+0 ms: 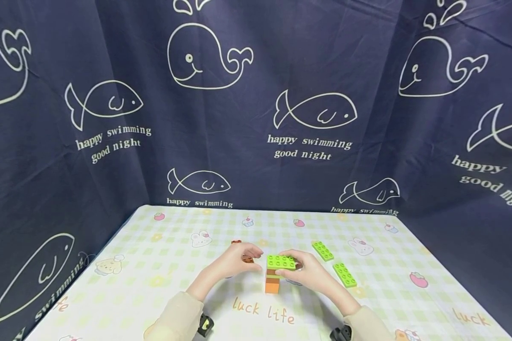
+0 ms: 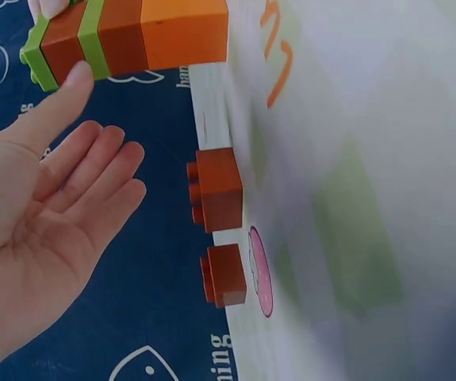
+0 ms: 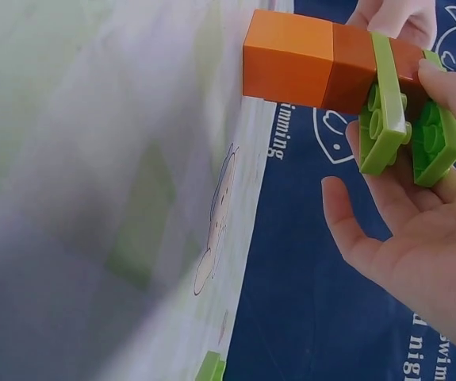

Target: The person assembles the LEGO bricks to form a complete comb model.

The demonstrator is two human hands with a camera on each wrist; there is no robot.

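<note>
A small tower of toy building bricks stands upright on the table, its orange brick (image 1: 272,286) at the bottom. Above that come a brown brick (image 3: 350,67), a thin green brick (image 3: 384,131), another brown brick (image 2: 63,40) and a green studded brick (image 1: 280,261) on top. Both green bricks overhang toward the right. My right hand (image 1: 309,270) grips the top green brick, thumb at the near side and fingers around its right end. On the tower's left, my left hand (image 1: 234,259) holds nothing, its fingers loosely extended close to the bricks.
Partly behind the left hand lie two loose brown bricks, a larger one (image 2: 220,189) and a smaller one (image 2: 226,275). Two green bricks, one farther (image 1: 322,251) and one nearer (image 1: 344,274), lie right of the tower. A dark blue curtain (image 1: 256,156) hangs behind the patterned tablecloth (image 1: 187,303).
</note>
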